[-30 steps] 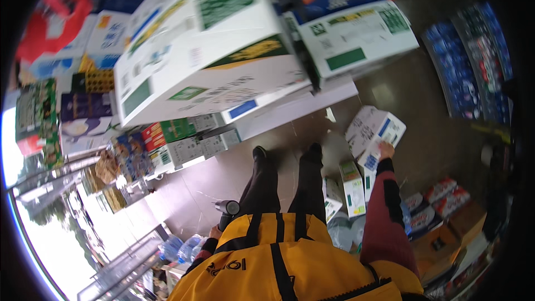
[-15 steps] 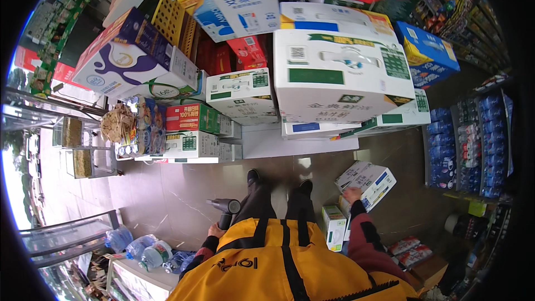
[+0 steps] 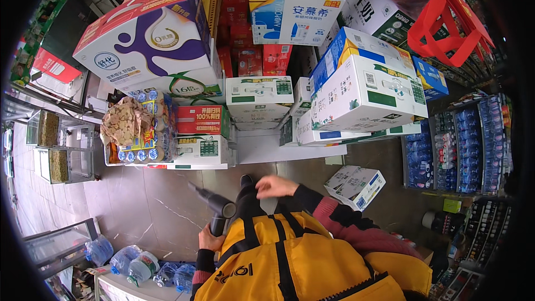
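Note:
My left hand [image 3: 212,239] is closed around the handle of a dark hair-dryer-shaped blower [image 3: 222,206]. Its narrow nozzle points forward and left over the floor. My right hand [image 3: 277,187] hovers in front of my body, near the blower, with its fingers loosely bent and nothing visible in them. To the right of that hand, a white carton [image 3: 354,187] with grey and blue print lies on the floor, untouched.
Ahead stand stacked milk cartons [image 3: 356,97], a large purple-and-white box [image 3: 150,44] and shrink-wrapped cans [image 3: 146,134]. A red bag [image 3: 448,22] hangs at upper right. Bottle packs [image 3: 468,145] line the right. Large water bottles [image 3: 142,267] lie lower left, and a glass-sided stand [image 3: 67,150] is at left.
My right hand has left the floor carton and come up in front of my body. The blower stays in my left hand. The view has shifted toward the stacked cartons.

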`<state>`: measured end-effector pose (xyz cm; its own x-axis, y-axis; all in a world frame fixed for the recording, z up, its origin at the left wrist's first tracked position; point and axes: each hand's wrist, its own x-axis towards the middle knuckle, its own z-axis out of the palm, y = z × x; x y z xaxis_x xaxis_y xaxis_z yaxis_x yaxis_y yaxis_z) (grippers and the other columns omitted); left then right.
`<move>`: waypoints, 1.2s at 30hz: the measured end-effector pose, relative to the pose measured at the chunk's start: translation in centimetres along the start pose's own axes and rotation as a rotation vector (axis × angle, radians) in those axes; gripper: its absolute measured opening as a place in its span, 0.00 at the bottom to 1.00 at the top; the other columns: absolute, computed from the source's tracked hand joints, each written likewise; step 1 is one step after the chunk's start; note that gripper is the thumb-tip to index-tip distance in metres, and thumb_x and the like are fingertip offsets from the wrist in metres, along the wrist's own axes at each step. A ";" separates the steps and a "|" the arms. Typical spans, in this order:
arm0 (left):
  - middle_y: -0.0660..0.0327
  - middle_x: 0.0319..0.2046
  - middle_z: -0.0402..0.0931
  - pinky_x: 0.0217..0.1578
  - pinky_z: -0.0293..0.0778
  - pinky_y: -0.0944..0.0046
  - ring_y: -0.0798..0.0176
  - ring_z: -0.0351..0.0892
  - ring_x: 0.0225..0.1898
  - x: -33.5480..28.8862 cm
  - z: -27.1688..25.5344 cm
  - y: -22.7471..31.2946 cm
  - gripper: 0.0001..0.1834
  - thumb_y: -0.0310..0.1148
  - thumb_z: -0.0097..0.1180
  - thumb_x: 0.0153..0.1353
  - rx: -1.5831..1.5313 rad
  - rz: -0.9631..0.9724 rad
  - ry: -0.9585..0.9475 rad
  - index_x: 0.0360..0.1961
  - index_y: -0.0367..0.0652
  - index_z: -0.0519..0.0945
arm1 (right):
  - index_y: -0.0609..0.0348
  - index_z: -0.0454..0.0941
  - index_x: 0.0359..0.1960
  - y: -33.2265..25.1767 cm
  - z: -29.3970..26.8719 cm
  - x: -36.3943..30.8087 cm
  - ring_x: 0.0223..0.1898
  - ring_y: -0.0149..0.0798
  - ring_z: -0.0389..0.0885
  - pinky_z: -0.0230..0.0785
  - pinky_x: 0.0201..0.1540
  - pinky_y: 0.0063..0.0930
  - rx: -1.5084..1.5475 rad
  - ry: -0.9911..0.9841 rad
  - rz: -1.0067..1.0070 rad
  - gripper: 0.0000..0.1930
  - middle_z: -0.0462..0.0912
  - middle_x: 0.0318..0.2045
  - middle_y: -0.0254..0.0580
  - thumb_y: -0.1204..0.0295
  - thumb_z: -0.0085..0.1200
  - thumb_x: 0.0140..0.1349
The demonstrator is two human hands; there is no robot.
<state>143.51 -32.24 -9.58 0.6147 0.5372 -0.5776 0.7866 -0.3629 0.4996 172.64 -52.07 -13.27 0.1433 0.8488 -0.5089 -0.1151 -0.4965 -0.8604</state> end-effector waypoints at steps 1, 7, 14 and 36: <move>0.41 0.32 0.80 0.42 0.76 0.53 0.42 0.81 0.38 0.4 -1.4 2.5 0.31 0.39 0.65 0.35 -0.008 0.060 -0.032 0.43 0.34 0.77 | 0.65 0.71 0.54 -1.4 1.7 -0.5 0.50 0.37 0.76 0.69 0.54 0.29 0.024 -0.137 0.025 0.26 0.79 0.46 0.46 0.63 0.62 0.58; 0.39 0.30 0.79 0.39 0.77 0.52 0.40 0.81 0.36 2.8 -1.9 15.5 0.29 0.40 0.63 0.39 -0.166 0.247 -0.121 0.41 0.30 0.76 | 0.62 0.66 0.58 -8.4 8.4 -1.8 0.56 0.35 0.71 0.63 0.59 0.29 0.976 0.169 -0.174 0.26 0.73 0.53 0.43 0.67 0.60 0.60; 0.41 0.30 0.80 0.39 0.77 0.53 0.43 0.82 0.35 2.5 -1.7 18.3 0.38 0.44 0.63 0.43 -0.108 0.449 -0.307 0.52 0.31 0.68 | 0.65 0.75 0.40 -13.5 7.1 -3.4 0.34 0.30 0.79 0.70 0.41 0.23 0.996 0.735 -0.109 0.12 0.80 0.31 0.37 0.70 0.59 0.59; 0.55 0.28 0.82 0.38 0.78 0.65 0.60 0.83 0.31 4.5 -3.3 4.7 0.15 0.36 0.64 0.50 -0.378 0.255 -0.162 0.35 0.36 0.79 | 0.67 0.74 0.40 -17.7 -11.2 8.3 0.29 0.34 0.79 0.71 0.34 0.28 -0.067 1.073 -0.464 0.16 0.82 0.30 0.44 0.71 0.60 0.52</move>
<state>149.83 -29.00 -7.67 0.8102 0.3304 -0.4842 0.5514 -0.1490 0.8209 186.92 -38.26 -2.54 0.9179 0.3781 0.1203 0.2134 -0.2150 -0.9530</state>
